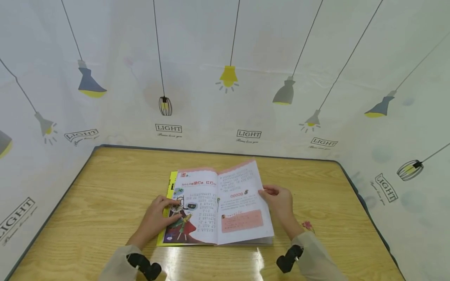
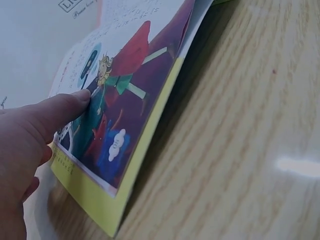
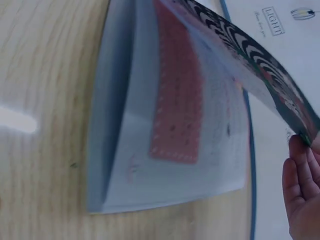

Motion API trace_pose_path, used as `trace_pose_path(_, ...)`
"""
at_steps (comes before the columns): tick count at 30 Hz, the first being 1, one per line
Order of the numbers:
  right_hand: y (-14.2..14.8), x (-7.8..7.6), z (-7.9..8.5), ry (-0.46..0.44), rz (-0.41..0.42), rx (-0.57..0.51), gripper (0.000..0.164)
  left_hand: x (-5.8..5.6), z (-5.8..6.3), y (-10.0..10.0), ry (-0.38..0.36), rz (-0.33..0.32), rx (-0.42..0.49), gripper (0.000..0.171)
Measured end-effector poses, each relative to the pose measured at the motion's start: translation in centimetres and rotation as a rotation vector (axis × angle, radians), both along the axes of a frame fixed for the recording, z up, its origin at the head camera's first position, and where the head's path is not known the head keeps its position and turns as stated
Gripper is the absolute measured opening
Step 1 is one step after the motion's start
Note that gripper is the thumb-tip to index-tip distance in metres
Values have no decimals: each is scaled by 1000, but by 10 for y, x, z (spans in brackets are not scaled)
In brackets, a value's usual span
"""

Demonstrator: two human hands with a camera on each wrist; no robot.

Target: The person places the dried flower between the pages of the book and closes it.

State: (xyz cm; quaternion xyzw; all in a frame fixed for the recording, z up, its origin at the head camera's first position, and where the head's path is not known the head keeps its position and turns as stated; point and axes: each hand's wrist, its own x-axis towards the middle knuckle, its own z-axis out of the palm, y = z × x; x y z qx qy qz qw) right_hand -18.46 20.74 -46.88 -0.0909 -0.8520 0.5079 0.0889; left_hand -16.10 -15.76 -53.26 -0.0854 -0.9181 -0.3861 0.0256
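Observation:
An open book (image 1: 200, 230) with printed text and coloured pictures lies on the table, its yellow cover showing along the left edge. My left hand (image 1: 156, 216) rests on the left page, with a fingertip against the picture of a figure in a red cape (image 2: 134, 47). At the book's right side, my right hand (image 1: 281, 201) pinches the outer edge of a page (image 1: 242, 203). In the right wrist view that page is raised and curved, showing a black-and-white striped picture on its back. Beneath it is another page with a pink box (image 3: 177, 100).
The wooden table (image 1: 116, 179) has a dark edging and meets a pale wall covering (image 1: 197, 47) printed with hanging lamps. A small flower mark (image 1: 307, 225) is on the table beside my right forearm. Black straps with small devices (image 1: 144, 266) sit on both wrists.

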Motion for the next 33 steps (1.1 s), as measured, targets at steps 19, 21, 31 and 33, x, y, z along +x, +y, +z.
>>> trace_pose_path(19,-48,-5,50,-46,97,-252,25,-15,28,6,-1,-103,23,36)
trace_pose_path(21,-53,-6,52,-33,109,-245,24,-20,36,9,22,-120,46,35)
trace_pose_path(31,-80,-9,61,-3,153,-232,21,-47,96,34,166,-164,134,30)
trace_pose_path(33,-84,-10,62,4,167,-229,21,-51,107,40,165,-161,144,30)
